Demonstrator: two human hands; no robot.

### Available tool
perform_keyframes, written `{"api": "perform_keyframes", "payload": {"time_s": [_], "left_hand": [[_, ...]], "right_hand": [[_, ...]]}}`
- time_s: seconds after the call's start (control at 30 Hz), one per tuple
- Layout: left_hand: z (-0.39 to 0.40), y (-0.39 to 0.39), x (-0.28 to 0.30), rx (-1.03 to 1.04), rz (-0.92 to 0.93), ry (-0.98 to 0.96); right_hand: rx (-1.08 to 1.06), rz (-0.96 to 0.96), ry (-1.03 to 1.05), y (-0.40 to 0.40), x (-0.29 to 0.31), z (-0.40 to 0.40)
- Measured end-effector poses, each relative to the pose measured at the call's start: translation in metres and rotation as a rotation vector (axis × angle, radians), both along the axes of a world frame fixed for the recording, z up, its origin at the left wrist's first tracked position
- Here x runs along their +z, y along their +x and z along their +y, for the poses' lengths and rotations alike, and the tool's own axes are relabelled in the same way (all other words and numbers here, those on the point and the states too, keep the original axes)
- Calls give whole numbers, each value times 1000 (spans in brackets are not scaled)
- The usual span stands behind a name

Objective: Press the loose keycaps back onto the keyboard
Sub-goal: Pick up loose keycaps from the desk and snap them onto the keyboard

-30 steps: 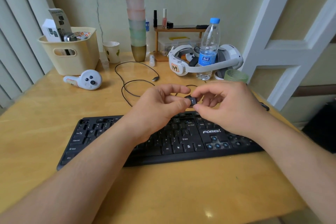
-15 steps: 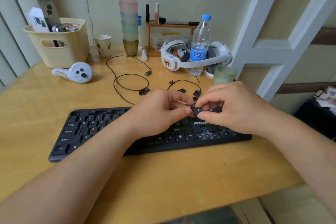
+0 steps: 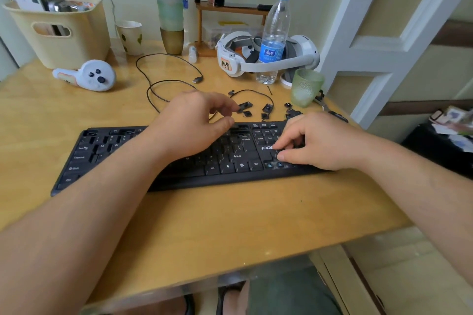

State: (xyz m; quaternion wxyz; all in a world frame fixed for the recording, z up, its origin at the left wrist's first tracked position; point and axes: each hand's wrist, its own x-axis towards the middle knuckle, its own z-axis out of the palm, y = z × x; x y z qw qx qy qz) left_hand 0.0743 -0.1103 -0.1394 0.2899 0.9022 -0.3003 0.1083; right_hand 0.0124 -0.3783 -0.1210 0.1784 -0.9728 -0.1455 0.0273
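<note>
A black keyboard lies across the wooden desk. Several loose black keycaps are scattered just behind its right half. My left hand hovers over the keyboard's middle, its fingers relaxed and its fingertips reaching the nearest loose keycap. My right hand rests on the keyboard's right end. Its thumb and index finger pinch a small dark keycap down at the arrow-key area, where bare blue-lit switch sockets show. The hand hides most of that keycap.
A green glass stands right behind the keycaps, with a water bottle and white headset further back. A black cable loops behind the keyboard. A white controller, a cream basket and stacked cups stand at the back left.
Both hands held one keycap together above the keyboard. They have separated: my right hand brought it down to the arrow-key area, and my left hand moved back toward the loose keycaps.
</note>
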Motion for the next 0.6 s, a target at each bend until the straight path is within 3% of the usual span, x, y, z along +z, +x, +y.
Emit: {"api": "perform_keyframes", "payload": {"time_s": [0.27,0.6], "left_hand": [[1,3,-2,-5,-2,-8],[1,3,-2,-15,-18,-3]], "right_hand": [[-70,34,61,0,-2,-2],[-22,-4,-86,2,5,5]]}}
